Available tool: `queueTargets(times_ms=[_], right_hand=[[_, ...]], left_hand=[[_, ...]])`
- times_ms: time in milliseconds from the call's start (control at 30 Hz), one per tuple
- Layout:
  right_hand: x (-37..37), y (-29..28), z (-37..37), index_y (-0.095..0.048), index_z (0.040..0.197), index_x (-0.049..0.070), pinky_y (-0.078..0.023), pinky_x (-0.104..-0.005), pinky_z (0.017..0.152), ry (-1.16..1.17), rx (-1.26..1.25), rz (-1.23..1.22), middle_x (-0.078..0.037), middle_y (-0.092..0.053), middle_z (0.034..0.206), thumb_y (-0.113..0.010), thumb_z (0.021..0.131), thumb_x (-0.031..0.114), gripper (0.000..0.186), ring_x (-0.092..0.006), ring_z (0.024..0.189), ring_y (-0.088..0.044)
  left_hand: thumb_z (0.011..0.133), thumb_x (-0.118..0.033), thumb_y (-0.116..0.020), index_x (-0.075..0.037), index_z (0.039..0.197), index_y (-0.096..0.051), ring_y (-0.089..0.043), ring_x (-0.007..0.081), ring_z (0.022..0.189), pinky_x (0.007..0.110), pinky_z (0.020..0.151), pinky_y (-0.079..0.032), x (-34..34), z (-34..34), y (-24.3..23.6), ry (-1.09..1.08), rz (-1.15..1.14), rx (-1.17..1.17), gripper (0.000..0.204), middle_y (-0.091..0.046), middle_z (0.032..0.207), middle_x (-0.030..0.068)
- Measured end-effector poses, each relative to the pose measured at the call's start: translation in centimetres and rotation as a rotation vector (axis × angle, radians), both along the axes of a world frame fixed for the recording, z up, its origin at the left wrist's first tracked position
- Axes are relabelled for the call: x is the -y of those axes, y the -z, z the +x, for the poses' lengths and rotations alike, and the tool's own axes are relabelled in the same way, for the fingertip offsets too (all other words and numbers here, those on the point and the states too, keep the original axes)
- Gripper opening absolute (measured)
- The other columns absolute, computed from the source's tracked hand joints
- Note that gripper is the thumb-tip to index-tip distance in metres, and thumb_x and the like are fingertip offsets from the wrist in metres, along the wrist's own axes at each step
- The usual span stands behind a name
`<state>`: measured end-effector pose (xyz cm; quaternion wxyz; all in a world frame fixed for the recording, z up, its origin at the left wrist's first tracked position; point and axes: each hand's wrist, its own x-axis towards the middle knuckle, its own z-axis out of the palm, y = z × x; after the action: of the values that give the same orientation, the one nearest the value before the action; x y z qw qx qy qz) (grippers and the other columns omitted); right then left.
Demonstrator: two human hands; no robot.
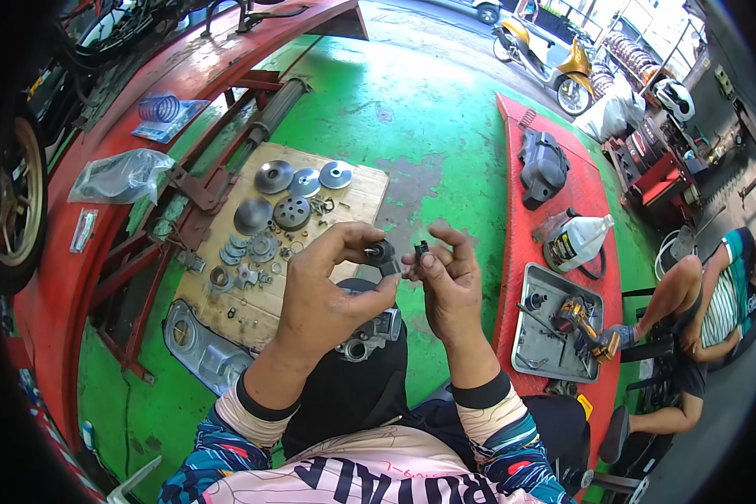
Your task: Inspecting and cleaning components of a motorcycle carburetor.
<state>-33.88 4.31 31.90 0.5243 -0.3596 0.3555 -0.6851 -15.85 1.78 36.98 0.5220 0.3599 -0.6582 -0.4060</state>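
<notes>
My left hand (pixel 328 294) grips a dark housing part (pixel 385 262) with a silver tip, between thumb and fingers. Beside it, my right hand (pixel 452 298) pinches a small black piece (pixel 422 249), which looks like a connector or clip; whether the two parts touch is unclear. A cast metal body with a round bore (pixel 357 349) sits below my hands at my dark-trousered leg, partly hidden by my left hand. On the cardboard (pixel 218 311) ahead lie several metal discs (pixel 292 212), rings and small fittings. A clear-topped cover or tray (pixel 202 344) lies beside the cardboard.
A red lift with bagged parts (pixel 118 176) runs along the left. At right, a red ramp (pixel 508 252) bears a black housing (pixel 542 168), white jug (pixel 578 244) and metal tray (pixel 533 353) with tools. A seated person (pixel 714 311) is at far right; a yellow scooter (pixel 563 63) stands beyond.
</notes>
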Motion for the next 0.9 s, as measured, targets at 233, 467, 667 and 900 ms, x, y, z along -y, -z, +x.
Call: queueTargets(times_ms=[233, 467, 667, 900], right_hand=[[-1.8, -2.8, -2.1, -0.057, 0.110, 0.001, -0.056, -0.0324, 0.077, 0.071, -0.181, -0.073, -0.010, -0.071, 0.093, -0.070, 0.095, 0.006, 0.021, -0.0211, 0.087, -0.072], [-3.2, -6.2, -3.3, -0.059, 0.110, 0.000, -0.056, -0.0321, 0.083, 0.069, -0.525, -0.149, -0.011, -0.068, 0.102, -0.070, 0.094, 0.002, 0.020, -0.0205, 0.091, -0.071], [-2.4, -8.4, -4.9, -0.058, 0.108, -0.002, -0.052, -0.0300, 0.090, 0.080, -0.986, -0.238, -0.007, -0.063, 0.102, -0.069, 0.093, -0.002, 0.018, -0.0154, 0.100, -0.064], [-1.8, -9.5, -6.3, -0.060, 0.104, -0.002, -0.052, -0.0294, 0.087, 0.031, -1.017, -0.193, -0.009, -0.065, 0.101, -0.069, 0.091, -0.004, 0.016, -0.0162, 0.096, -0.065]], left_hand=[[0.069, 0.004, -0.078, 0.001, 0.113, -0.068, -0.067, 0.0131, 0.091, 0.028, 0.083, -0.055, 0.5, 0.1, -1.1, 0.045, -0.094, 0.171, 0.045, -0.067, 0.106, 0.0074], [0.071, -0.003, -0.081, -0.003, 0.117, -0.070, -0.071, 0.0216, 0.090, 0.033, 0.080, -0.056, 0.5, -0.7, -1.2, 0.079, -0.202, 0.156, 0.047, -0.070, 0.103, 0.0128], [0.073, -0.004, -0.081, -0.003, 0.121, -0.070, -0.073, 0.0231, 0.090, 0.034, 0.080, -0.058, 0.4, -1.0, -1.4, 0.090, -0.202, 0.152, 0.049, -0.072, 0.098, 0.0126], [0.073, 0.000, -0.081, 0.001, 0.114, -0.066, -0.074, 0.0205, 0.089, 0.030, 0.079, -0.058, -0.4, -1.4, -2.1, 0.140, 0.068, 0.019, 0.044, -0.072, 0.099, 0.0128]])
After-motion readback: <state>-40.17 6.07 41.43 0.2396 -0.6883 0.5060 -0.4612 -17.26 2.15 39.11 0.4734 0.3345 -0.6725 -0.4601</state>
